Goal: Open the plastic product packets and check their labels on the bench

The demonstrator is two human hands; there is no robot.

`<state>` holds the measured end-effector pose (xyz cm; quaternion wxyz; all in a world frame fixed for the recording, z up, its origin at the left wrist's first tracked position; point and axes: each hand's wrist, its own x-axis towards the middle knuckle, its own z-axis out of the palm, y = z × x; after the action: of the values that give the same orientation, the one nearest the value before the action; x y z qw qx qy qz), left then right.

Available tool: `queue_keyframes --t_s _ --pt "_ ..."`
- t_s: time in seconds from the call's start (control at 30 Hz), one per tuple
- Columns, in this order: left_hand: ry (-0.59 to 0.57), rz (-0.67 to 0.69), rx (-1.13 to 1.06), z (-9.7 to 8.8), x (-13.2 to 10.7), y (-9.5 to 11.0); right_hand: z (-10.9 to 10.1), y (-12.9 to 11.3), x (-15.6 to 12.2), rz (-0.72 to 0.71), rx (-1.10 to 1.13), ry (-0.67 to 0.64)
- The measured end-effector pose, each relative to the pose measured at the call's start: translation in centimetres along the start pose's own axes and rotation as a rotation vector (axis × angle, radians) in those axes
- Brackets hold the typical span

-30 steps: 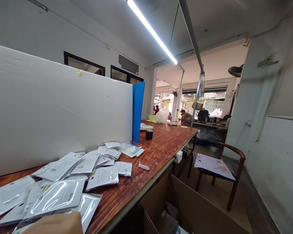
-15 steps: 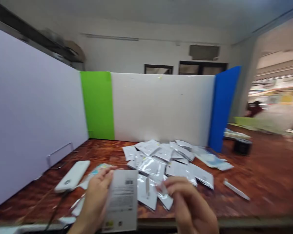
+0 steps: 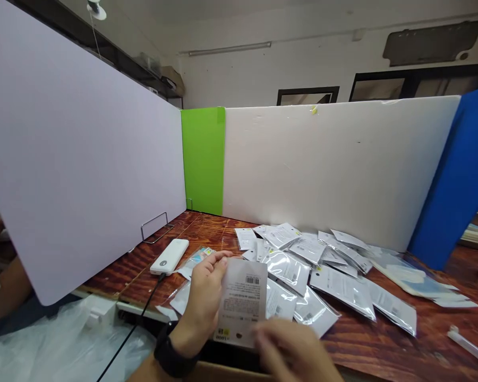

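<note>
My left hand (image 3: 205, 289) is closed on a white printed card (image 3: 245, 300), held tilted above the table's front edge. Small print, a barcode and a yellow mark show on the card's face. Motion blurs my right hand (image 3: 292, 347), which is at the card's lower right corner; whether its fingers pinch anything is unclear. Just beyond the card lies a loose pile of flat white packets in clear plastic (image 3: 289, 270), some overlapping. Part of the pile is hidden behind the card and my hands.
Left of the pile are a white power bank (image 3: 169, 255) with a black cable (image 3: 143, 313) and some plastic sleeves (image 3: 197, 260). Rightward lie bluish plastic bags (image 3: 418, 284) and a white stick (image 3: 472, 345). Upright panels (image 3: 322, 164) enclose the table. Another person's arm (image 3: 8, 289) shows at far left.
My view has turned left, so the table things appear farther right. My right hand has moved down and in to the card's lower corner. The card stays in my left hand.
</note>
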<state>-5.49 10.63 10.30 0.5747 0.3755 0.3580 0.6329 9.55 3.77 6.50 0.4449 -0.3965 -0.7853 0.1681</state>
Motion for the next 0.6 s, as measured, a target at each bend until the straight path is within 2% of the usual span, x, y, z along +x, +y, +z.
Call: queue_keyframes --t_s 0.1,0.13,0.17,0.23,0.3,0.43,0.6 --pt "-0.036 -0.04 -0.021 0.3 -0.7 0.1 -1.2 0.5 0.9 0.35 0.227 0.348" --pt "-0.061 -0.067 -0.026 0.5 -1.1 0.2 -1.4 0.6 1.1 0.417 0.347 0.397" --pt "-0.091 -0.097 -0.025 0.6 -1.4 0.2 -1.6 0.6 1.3 0.463 0.48 0.39" --pt "-0.15 -0.152 -0.006 0.8 -2.1 0.1 -1.7 0.6 1.5 0.524 0.732 0.298" --pt "-0.19 -0.182 0.025 0.9 -2.5 0.1 -1.7 0.4 1.5 0.572 0.895 0.203" --pt "-0.225 -0.205 0.1 0.8 -2.6 0.3 -2.1 -0.1 1.7 0.638 1.047 0.164" --pt "-0.295 -0.302 0.236 0.0 -1.8 1.0 -2.8 0.3 1.9 0.698 1.162 0.107"
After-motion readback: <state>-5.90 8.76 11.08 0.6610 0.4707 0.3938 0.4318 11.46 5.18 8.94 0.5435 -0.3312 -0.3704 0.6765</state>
